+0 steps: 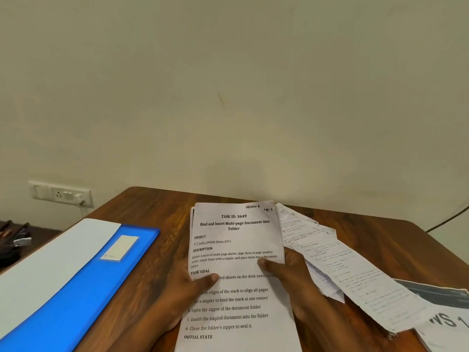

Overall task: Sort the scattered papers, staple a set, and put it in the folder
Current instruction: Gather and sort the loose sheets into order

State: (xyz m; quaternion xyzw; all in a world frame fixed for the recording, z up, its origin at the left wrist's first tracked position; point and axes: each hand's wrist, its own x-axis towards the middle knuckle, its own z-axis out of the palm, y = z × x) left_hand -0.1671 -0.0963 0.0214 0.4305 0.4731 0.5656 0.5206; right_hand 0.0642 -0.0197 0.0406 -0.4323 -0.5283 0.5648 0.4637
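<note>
White printed sheets, the held set (237, 265), sit at centre-bottom of the head view, top page headed with a task ID and numbered steps. I read this as the sorting step: pages gathered, not yet squared or stapled.

To do it well, I judge the set should be stood on its lower edge and tapped on the worktop (162, 207) until all edges line up, then pinched firmly at one corner so no page slips before stapling. Page order should be checked first; edges of under-pages show at the 11 o'clock corner.

Left hand (189, 288): fingers curled round the set's left edge, thumb pressed flat on the top page. Right hand (286, 273): same on the right edge, thumb on the text. Both grip the set.

Loose papers (337, 262) fan out at 3 o'clock, partly under the set. Blue folder (83, 288) lies at 9 o'clock, well apart, a white sheet (48, 265) on it. No stapler is in view.
</note>
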